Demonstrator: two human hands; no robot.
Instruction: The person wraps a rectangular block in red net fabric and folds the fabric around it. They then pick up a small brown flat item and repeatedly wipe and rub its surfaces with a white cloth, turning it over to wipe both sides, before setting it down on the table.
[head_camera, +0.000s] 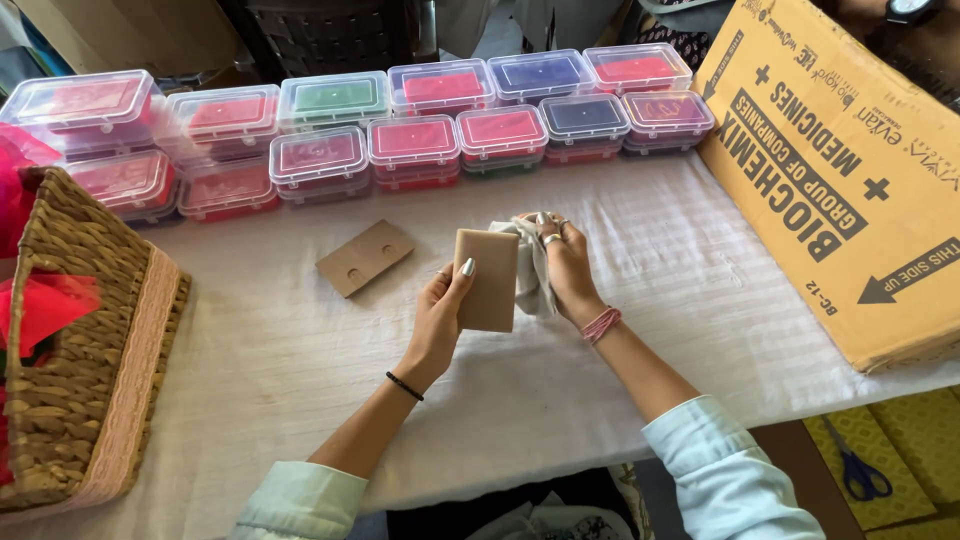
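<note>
Brown card, thin and stiff: my left hand (437, 318) pinches the cardboard rectangle (487, 279) by its lower left edge above the worktop (300, 360). My right hand (566, 268) is closed around a soft, limp grey cloth (528, 265) against its right side. Both seem light; edges give the surest hold.

We seem to be at a small home packing workshop: a cloth-covered surface (300, 350) with stacked clear plastic boxes (414, 140) at 12 o'clock, a big cardboard carton (840, 180) at 2 o'clock, a wicker basket (70, 340) at 9 o'clock.
</note>
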